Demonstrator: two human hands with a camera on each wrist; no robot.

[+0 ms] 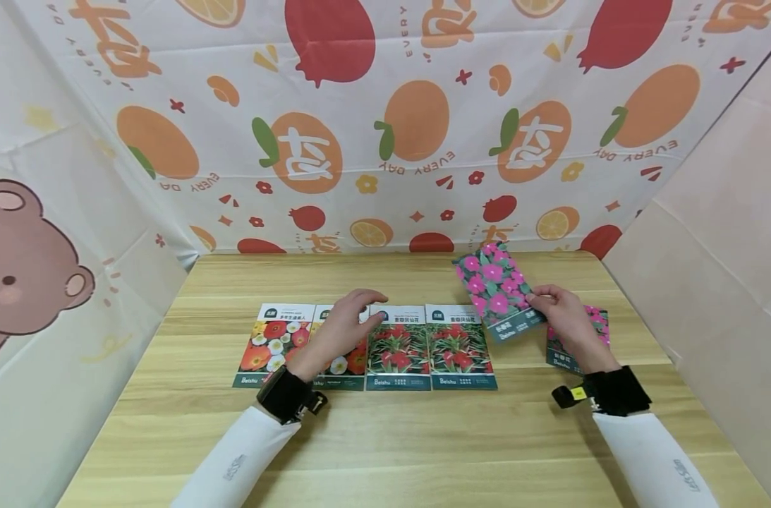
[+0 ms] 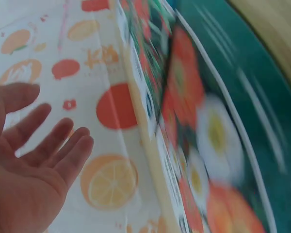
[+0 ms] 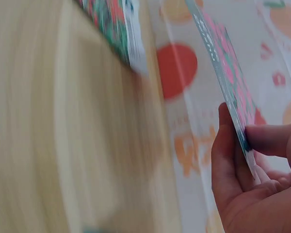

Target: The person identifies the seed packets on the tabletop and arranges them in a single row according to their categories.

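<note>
Between thumb and fingers my right hand (image 1: pixel 569 321) pinches a seed packet with pink flowers (image 1: pixel 496 286) by its lower right corner, tilted and lifted off the table. Another pink-flower packet (image 1: pixel 597 324) lies under that hand, partly hidden by it. My left hand (image 1: pixel 342 328) hovers with loosely bent fingers over the row, holding nothing; the left wrist view shows its bare palm (image 2: pixel 29 184). Below it lie two poppy packets, the left one (image 1: pixel 274 346) and a partly covered one (image 1: pixel 341 363). Two red-flower packets, one (image 1: pixel 398 349) beside the other (image 1: pixel 461 349), continue the row rightward.
The packets lie on a wood-grain table (image 1: pixel 385 437). A fruit-printed cloth (image 1: pixel 372 212) hangs along its back edge. Pale sheets stand at both sides, the left one bearing a printed bear (image 1: pixel 26 261).
</note>
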